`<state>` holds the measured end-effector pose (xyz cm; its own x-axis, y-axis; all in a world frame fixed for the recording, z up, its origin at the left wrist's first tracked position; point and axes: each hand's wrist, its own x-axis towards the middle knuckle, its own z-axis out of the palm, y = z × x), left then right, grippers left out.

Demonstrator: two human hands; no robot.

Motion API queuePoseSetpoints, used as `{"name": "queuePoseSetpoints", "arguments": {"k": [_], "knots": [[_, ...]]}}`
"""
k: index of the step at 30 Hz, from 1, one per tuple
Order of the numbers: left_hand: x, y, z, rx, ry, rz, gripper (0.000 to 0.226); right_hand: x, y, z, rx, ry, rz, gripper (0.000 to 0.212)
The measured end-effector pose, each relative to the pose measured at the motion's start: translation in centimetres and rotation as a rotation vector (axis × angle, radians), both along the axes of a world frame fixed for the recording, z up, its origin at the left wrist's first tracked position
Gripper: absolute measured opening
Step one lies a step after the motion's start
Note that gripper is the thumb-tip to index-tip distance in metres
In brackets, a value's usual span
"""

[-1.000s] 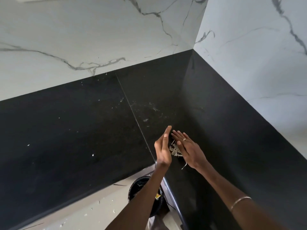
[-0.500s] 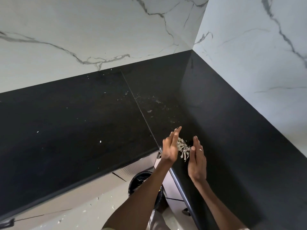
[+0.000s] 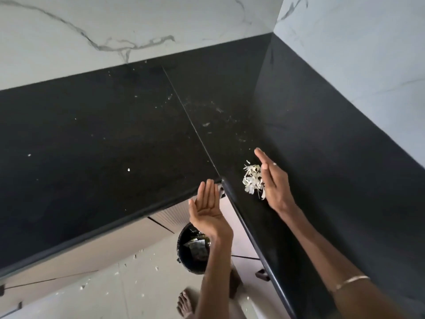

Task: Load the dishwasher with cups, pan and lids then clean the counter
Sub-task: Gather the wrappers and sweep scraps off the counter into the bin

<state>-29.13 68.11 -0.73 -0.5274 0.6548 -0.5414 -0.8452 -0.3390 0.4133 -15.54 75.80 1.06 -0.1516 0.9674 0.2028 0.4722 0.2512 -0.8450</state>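
Evidently the counter-cleaning is under way: a pile of pale scraps sits mid-frame near the black counter edge, touching the flat, released right hand. Left hand waits cupped, empty, below the edge (bin beneath); specks remain.

head: worn high | faces down, forward (wide-angle) | near counter corner

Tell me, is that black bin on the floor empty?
Not empty. Through the bin's open top, pale scraps and wrappers show inside, partly hidden by the left hand.
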Motion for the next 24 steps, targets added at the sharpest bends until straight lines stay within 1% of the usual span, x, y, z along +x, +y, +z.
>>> {"name": "queuePoseSetpoints", "arguments": {"k": [2, 4, 7, 9, 12, 14, 17, 20, 24], "knots": [[1.0, 0.5, -0.7, 0.008, -0.169, 0.09, 0.052, 0.3, 0.7, -0.3, 0.003, -0.023, 0.058, 0.041], [2.3, 0.6, -1.8, -0.009, -0.266, 0.15, 0.051, 0.6, 0.9, -0.8, 0.008, -0.036, 0.098, 0.041], [3.1, 1.0, -3.2, 0.043, -0.381, 0.133, 0.05, 0.7, 0.7, -1.1, 0.028, -0.077, 0.152, 0.042], [3.1, 1.3, -3.5, 0.093, -0.418, 0.102, 0.046, 0.6, 0.3, -1.4, 0.051, -0.179, 0.204, 0.043], [2.9, 1.6, -3.4, 0.119, -0.364, 0.072, 0.043, -0.2, -0.3, -1.5, 0.121, -0.382, 0.267, 0.046], [2.8, 1.5, -3.2, 0.106, -0.311, 0.072, 0.042, -0.8, -0.5, -1.5, 0.141, -0.447, 0.293, 0.047], [2.9, 1.5, -3.1, 0.103, -0.262, 0.057, 0.042, -1.4, -1.2, -1.3, 0.119, -0.434, 0.339, 0.048], [3.1, 1.4, -3.6, 0.101, -0.255, 0.027, 0.042, -2.5, -2.7, -1.2, 0.121, -0.444, 0.381, 0.049], [2.8, 0.6, -3.1, 0.191, -0.227, -0.052, 0.042, -4.4, -4.9, -1.3, 0.103, -0.386, 0.438, 0.049]]}}
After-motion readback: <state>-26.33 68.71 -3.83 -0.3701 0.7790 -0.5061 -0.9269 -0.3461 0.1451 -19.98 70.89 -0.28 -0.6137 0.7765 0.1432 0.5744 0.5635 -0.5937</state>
